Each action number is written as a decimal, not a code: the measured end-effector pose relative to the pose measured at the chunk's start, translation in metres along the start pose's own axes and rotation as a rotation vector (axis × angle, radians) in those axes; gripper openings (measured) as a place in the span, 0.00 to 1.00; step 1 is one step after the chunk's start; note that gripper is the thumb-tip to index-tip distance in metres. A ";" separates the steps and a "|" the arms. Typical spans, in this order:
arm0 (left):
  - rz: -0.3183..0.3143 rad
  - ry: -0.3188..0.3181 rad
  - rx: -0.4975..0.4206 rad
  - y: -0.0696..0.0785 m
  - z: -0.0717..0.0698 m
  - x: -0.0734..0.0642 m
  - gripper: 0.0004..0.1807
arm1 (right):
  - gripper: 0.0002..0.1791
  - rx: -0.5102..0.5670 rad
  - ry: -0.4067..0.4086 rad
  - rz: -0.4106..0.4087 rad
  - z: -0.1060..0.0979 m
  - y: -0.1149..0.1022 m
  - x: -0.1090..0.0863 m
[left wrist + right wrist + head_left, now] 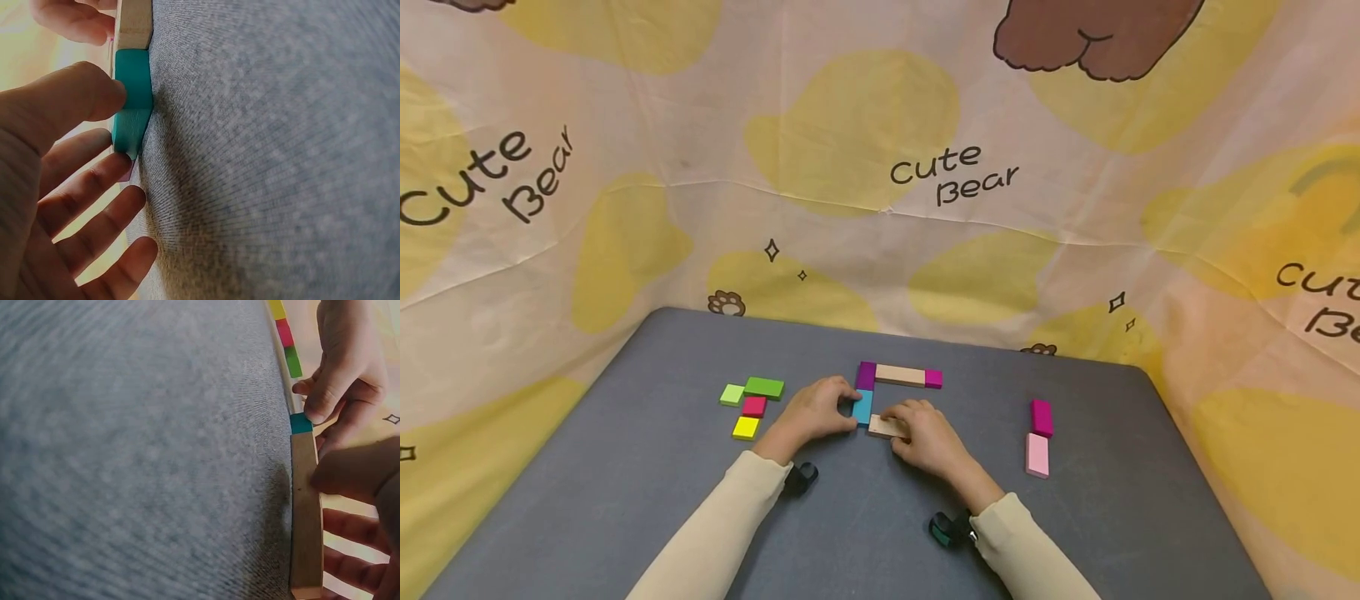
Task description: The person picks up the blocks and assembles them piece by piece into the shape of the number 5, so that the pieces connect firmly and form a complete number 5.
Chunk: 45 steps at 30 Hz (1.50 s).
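Note:
A blue block (862, 408) lies flat on the table, its far end against a purple block (867, 376). My left hand (817, 408) holds the blue block between thumb and index finger, the thumb at its near end; the other fingers spread beside it in the left wrist view. A plain wooden block (305, 512) runs rightward from the blue block's near end. My right hand (927, 435) pinches that wooden block, with the thumb on its near side and fingers at the far side. A second wooden block (900, 376) joins the purple block to a magenta block (933, 379).
Left of the hands lie a green block (764, 387), a light green block (732, 395), a red block (754, 407) and a yellow block (746, 428). Farther right lie another magenta block (1041, 417) and a pink block (1037, 455). Printed cloth (850, 250) borders the grey table (1112, 517).

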<state>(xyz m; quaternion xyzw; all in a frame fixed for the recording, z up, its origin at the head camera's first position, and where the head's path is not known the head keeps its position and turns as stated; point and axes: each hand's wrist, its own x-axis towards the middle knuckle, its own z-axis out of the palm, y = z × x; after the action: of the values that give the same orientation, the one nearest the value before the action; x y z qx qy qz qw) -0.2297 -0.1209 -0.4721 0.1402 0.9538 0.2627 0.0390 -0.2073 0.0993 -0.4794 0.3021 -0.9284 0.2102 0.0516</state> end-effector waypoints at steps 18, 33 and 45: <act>-0.013 0.000 0.001 0.000 0.002 0.000 0.23 | 0.24 0.029 0.004 0.046 -0.012 0.009 -0.009; -0.005 0.015 0.008 -0.003 0.002 0.001 0.23 | 0.24 0.023 0.039 0.083 -0.030 0.021 -0.023; -0.003 0.006 0.008 -0.002 0.001 0.001 0.23 | 0.25 -0.029 0.062 0.139 -0.049 0.039 -0.046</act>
<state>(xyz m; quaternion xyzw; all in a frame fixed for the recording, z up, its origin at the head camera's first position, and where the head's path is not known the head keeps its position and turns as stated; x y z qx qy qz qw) -0.2314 -0.1217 -0.4738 0.1379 0.9552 0.2593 0.0359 -0.1944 0.1729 -0.4590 0.2296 -0.9480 0.2092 0.0702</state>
